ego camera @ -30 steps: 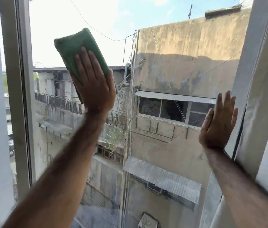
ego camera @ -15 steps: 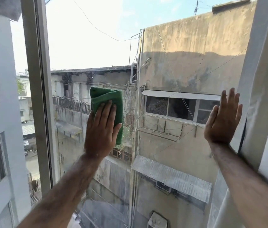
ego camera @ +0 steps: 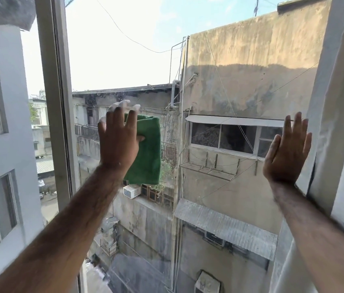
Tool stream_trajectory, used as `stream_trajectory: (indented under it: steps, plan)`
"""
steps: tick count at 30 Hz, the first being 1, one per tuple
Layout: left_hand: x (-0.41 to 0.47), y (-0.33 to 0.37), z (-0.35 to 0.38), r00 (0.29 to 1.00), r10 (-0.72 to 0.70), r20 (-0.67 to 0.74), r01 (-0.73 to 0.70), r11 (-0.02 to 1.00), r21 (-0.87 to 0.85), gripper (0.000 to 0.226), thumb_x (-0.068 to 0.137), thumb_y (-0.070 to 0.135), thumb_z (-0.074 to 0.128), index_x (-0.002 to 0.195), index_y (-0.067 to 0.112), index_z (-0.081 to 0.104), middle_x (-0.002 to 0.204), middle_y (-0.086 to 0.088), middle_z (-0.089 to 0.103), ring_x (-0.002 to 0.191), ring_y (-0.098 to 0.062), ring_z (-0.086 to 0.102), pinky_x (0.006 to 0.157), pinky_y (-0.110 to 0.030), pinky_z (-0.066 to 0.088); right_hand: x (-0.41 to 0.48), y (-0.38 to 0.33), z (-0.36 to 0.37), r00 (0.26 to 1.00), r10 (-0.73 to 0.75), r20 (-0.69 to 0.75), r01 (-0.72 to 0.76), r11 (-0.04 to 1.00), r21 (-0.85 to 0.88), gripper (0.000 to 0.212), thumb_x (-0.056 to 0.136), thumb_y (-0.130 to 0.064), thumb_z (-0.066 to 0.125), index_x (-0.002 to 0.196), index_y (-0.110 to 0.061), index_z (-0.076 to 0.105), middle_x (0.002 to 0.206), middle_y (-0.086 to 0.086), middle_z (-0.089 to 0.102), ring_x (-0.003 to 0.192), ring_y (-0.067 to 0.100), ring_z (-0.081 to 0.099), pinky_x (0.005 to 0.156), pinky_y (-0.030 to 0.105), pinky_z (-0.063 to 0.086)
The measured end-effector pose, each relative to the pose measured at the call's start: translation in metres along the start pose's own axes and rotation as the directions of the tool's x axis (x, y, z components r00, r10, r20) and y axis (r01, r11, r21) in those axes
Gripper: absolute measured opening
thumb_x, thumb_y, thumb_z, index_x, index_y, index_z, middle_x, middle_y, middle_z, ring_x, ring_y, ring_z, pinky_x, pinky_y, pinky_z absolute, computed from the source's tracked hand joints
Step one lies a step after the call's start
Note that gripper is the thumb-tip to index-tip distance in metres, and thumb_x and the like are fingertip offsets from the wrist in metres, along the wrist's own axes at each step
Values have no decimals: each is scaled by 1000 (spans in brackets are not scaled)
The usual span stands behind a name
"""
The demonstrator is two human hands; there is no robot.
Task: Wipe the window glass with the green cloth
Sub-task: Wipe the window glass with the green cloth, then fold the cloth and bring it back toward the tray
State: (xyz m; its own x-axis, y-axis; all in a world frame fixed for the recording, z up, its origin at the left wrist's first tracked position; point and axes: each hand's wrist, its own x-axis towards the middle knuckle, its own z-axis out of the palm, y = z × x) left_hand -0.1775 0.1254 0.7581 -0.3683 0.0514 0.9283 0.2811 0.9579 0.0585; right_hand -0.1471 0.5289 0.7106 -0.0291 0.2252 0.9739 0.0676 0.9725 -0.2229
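- Left hand (ego camera: 118, 142): fingers spread and raised against the window glass (ego camera: 124, 60), tips blurred and pale at the pane. The thumb side presses the green cloth (ego camera: 148, 151) onto the glass; cloth not gripped in a fist, pinned rather than clenched.
- Green cloth: folded to a rough rectangle, long side vertical. Its left part is hidden behind the left hand; the rest shows to the right of that hand and below its palm, reaching down to the level of the wrist.
- Right hand (ego camera: 286, 153): empty, palm flat toward the glass, fingers straight, together and pointing up. It sits well apart from the left hand, close to the right window frame (ego camera: 323, 115). Whether the palm actually touches the pane, cannot tell.
- Both forearms bare, reaching up from the lower corners.
- Left of the left hand: the left window frame (ego camera: 56, 102), a pale upright post; beyond it a white building (ego camera: 2, 115) with windows.
- Between and above the hands, seen through the glass: a stained concrete building (ego camera: 251, 70) with an awning window (ego camera: 230, 134), and a cable (ego camera: 137, 42) crossing the sky.
- Below the cloth, through the glass: an air-conditioner unit (ego camera: 132, 191) on a ledge.
- Below the right hand: a corrugated awning (ego camera: 226, 227).
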Motion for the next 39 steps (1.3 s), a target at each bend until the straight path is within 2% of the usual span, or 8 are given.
stream_trajectory:
  steps: [11, 15, 18, 20, 23, 25, 31, 39]
  plan:
    - [4, 8, -19, 994, -58, 91, 67, 993, -98, 37, 84, 18, 85, 114, 4, 69, 110, -17, 72, 97, -38, 73, 77, -48, 62, 0, -22, -10, 994, 110, -18, -110, 994, 17, 69, 99, 0, 32, 167, -13, 29, 177, 8, 25, 165, 24, 22, 134, 48, 18]
    - [0, 5, -34, 987, -78, 140, 109, 967, -231, 37, 80, 26, 89, 104, 6, 69, 97, -17, 78, 88, -37, 75, 73, -44, 60, -17, -67, -28, 990, -129, -54, 140, 943, 302, 61, 88, 17, 49, 148, 2, 55, 154, 22, 56, 145, 33, 52, 120, 44, 47]
    - [-6, 1, -48, 978, -96, 185, 155, 927, -341, 39, 77, 27, 92, 101, 6, 70, 95, -15, 78, 82, -28, 71, 69, -31, 54, -35, -122, -49, 962, -242, 130, 119, 794, 597, 43, 96, 1, 67, 139, 1, 62, 125, 17, 73, 99, 19, 72, 85, 24, 63]
    - [-11, 1, -57, 960, -138, 242, 233, 875, -424, 39, 77, 26, 92, 101, 4, 70, 91, -10, 73, 79, -20, 62, 61, -20, 43, -44, -154, -61, 880, -284, 382, -76, 708, 702, 60, 93, -20, 79, 146, -4, 56, 125, 12, 74, 93, 12, 72, 78, 12, 61]
    - [-22, -8, -68, 886, -268, 379, 449, 700, -555, 41, 76, 30, 92, 99, 5, 69, 94, -3, 71, 80, -20, 67, 57, -23, 53, -50, -183, -75, 582, -262, 770, -480, 653, 586, 82, 82, -34, 89, 153, -20, 48, 121, -12, 66, 98, 2, 67, 76, 11, 54]
    - [-34, -20, -73, 784, -328, 528, 621, 431, -655, 45, 75, 28, 93, 105, 4, 69, 104, -11, 75, 86, -24, 76, 63, -38, 67, -56, -191, -80, 438, -274, 856, -659, 550, 513, 54, 84, -23, 89, 131, -15, 64, 104, -10, 71, 88, 4, 71, 70, 14, 56]
    - [-85, -49, -83, 579, -221, 785, 798, -44, -601, 40, 85, 21, 84, 113, 0, 65, 115, -16, 73, 93, -25, 78, 66, -33, 68, -84, -201, -98, 315, -180, 932, -941, 66, 331, 9, 99, -13, 70, 107, -13, 75, 94, -2, 83, 89, 12, 80, 75, 29, 65]
    - [-189, -76, -67, 373, -124, 920, 886, -247, -392, 5, 96, 11, 70, 95, 6, 72, 80, -7, 78, 66, -14, 76, 59, -23, 65, -164, -188, -110, 170, -32, 985, -985, 30, 171, 31, 86, -25, 82, 110, -7, 78, 97, 8, 82, 87, 24, 79, 83, 41, 69]
